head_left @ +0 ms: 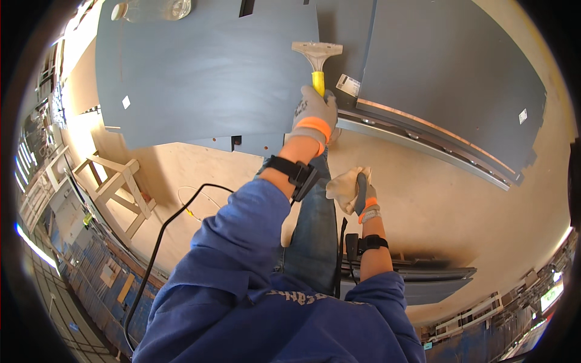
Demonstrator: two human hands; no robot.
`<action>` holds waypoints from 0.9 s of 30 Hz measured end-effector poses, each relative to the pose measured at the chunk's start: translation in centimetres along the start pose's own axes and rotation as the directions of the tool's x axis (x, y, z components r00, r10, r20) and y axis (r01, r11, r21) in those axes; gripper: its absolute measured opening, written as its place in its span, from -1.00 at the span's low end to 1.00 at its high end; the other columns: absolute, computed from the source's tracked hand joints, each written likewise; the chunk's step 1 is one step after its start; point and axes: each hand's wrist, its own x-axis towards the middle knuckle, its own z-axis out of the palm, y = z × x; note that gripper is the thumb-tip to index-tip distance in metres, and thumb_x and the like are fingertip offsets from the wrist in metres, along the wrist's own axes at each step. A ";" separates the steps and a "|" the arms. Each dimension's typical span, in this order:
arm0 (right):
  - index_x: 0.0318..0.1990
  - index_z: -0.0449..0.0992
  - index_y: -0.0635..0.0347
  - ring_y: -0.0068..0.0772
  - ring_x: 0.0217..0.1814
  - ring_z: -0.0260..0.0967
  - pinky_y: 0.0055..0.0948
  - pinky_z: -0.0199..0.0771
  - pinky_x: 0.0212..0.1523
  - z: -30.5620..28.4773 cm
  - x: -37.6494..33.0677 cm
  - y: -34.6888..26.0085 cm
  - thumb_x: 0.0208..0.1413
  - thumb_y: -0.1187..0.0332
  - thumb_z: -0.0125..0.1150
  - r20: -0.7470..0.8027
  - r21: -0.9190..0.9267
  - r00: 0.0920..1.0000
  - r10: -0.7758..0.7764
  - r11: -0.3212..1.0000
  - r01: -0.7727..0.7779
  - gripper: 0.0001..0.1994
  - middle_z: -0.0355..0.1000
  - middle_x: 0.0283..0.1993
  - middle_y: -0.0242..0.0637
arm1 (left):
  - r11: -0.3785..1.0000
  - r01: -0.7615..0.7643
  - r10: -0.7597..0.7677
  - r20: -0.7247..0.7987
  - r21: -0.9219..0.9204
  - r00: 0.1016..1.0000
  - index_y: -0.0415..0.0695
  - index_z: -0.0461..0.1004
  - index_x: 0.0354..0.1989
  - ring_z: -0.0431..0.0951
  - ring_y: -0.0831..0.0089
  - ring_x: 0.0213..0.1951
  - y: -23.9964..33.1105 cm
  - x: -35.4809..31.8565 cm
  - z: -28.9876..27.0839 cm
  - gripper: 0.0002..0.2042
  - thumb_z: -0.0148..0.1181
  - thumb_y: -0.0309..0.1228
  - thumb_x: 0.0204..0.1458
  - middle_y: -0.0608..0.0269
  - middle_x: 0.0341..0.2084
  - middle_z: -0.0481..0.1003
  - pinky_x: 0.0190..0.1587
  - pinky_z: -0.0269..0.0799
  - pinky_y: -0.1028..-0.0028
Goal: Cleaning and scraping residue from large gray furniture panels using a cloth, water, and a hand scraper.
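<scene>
Left grip [316, 112] wraps yellow-handled metal scraper [318, 63], probably leaving blade free, by blue-grey flat panel [200, 78] right edge; right grip [364, 196] holds crumpled beige cloth [344, 190].

The flat grey-blue panel [206, 78] leaves free room mid-surface; a clear, pale-capped bottle [156, 9] blocks far left, a yellow-handled metal scraper [318, 65] right.

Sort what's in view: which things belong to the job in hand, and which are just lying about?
Likely in use:
scraper, in the left hand
cloth, in the right hand
left panel, near the scraper

Probably lying about:
bottle, untouched, role unclear
wooden trestle, at left
stacked panels, lower right
</scene>
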 end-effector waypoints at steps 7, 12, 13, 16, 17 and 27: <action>-0.07 0.35 0.37 -0.43 -0.18 0.36 -0.50 0.37 -0.18 -0.2 0.6 2.4 0.10 -0.04 -0.02 0.012 0.231 0.978 0.207 0.951 -0.204 -0.46 0.42 -0.19 -0.26 | 0.992 0.103 -0.106 0.032 0.076 0.994 -0.25 0.17 -0.19 0.51 0.02 -0.23 3.0 -1.8 -0.8 -0.67 -0.01 -0.23 0.06 -0.09 -0.35 0.48 -0.17 0.39 0.20; -0.06 0.38 0.42 -0.33 -0.14 0.37 -0.43 0.35 -0.14 0.0 0.4 2.1 -0.02 -0.09 0.11 0.012 0.299 0.979 0.202 0.934 -0.196 -0.36 0.43 -0.17 -0.17 | 0.998 0.038 -0.039 -0.022 -0.043 0.999 -0.26 0.18 -0.21 0.55 0.19 -0.44 4.1 0.2 -2.3 -0.70 -0.02 -0.26 0.07 0.01 -0.45 0.48 -0.38 0.45 0.29; -0.06 0.38 0.42 -0.33 -0.15 0.37 -0.43 0.36 -0.15 -0.2 0.9 2.6 -0.02 -0.09 0.10 0.007 0.323 0.983 0.185 0.930 -0.177 -0.36 0.43 -0.17 -0.17 | 0.978 0.082 -0.076 0.038 -0.193 0.996 -0.27 0.18 -0.21 0.56 0.26 -0.51 5.1 0.2 -2.9 -0.71 -0.03 -0.28 0.07 0.05 -0.48 0.48 -0.46 0.46 0.34; -0.06 0.38 0.42 -0.33 -0.15 0.37 -0.42 0.35 -0.15 -0.8 1.3 2.2 -0.01 -0.09 0.09 0.015 0.349 0.981 0.196 0.918 -0.189 -0.37 0.43 -0.17 -0.16 | 0.981 0.049 -0.052 -0.013 -0.187 0.999 -0.28 0.18 -0.19 0.53 0.36 -0.62 5.5 2.5 -3.0 -0.72 -0.04 -0.31 0.06 0.10 -0.53 0.47 -0.57 0.44 0.42; -0.06 0.38 0.42 -0.34 -0.15 0.36 -0.42 0.35 -0.15 -0.9 1.2 1.7 0.00 -0.09 0.09 0.020 0.352 0.974 0.226 0.910 -0.219 -0.37 0.43 -0.17 -0.17 | 0.981 0.048 -0.053 -0.021 -0.187 0.998 -0.28 0.18 -0.19 0.53 0.36 -0.62 5.6 3.0 -3.0 -0.72 -0.04 -0.31 0.06 0.10 -0.53 0.47 -0.57 0.44 0.42; -0.05 0.36 0.31 -0.43 -0.19 0.35 -0.48 0.35 -0.17 -1.3 0.0 -1.2 0.09 -0.02 0.01 0.016 0.270 0.985 0.172 0.948 -0.169 -0.49 0.40 -0.20 -0.28 | 0.982 0.047 -0.030 0.096 -0.181 0.995 -0.29 0.25 -0.14 0.55 0.33 -0.57 9.5 4.6 -7.7 -0.69 -0.01 -0.30 0.05 0.10 -0.49 0.46 -0.53 0.50 0.41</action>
